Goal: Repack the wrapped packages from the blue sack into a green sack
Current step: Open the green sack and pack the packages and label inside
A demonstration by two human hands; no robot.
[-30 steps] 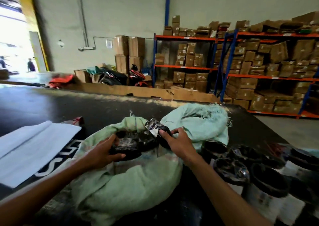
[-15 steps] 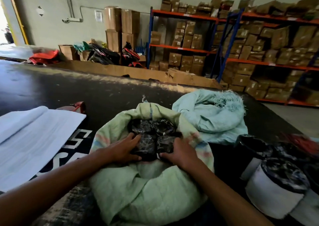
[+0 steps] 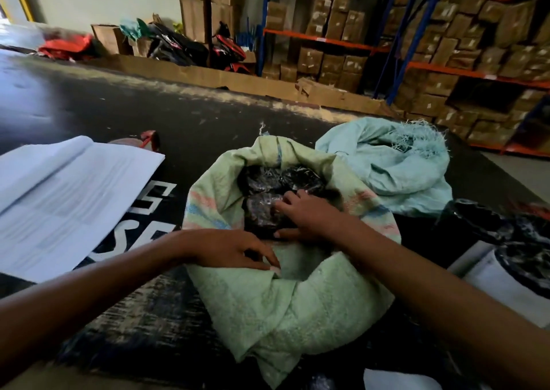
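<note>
Head view, nearest first: the pale green woven sack (image 3: 297, 309) lies open-mouthed on the black table (image 3: 128, 112). The left hand (image 3: 229, 248) rests on the sack's near rim, fingers loosely extended over the fabric; whether they pinch it I cannot tell. The right hand (image 3: 309, 215) reaches into the mouth, fingers spread flat on one of the black plastic-wrapped packages (image 3: 268, 193) packed inside. To the right, more black-topped, white-sided wrapped bundles (image 3: 512, 258) stand on the table. To the left lies a stack of white printed sheets (image 3: 59, 199). Just behind the green sack sits the crumpled light blue woven sack (image 3: 395, 163). Farther back stand orange-and-blue racks of brown cardboard boxes (image 3: 446, 41).
</note>
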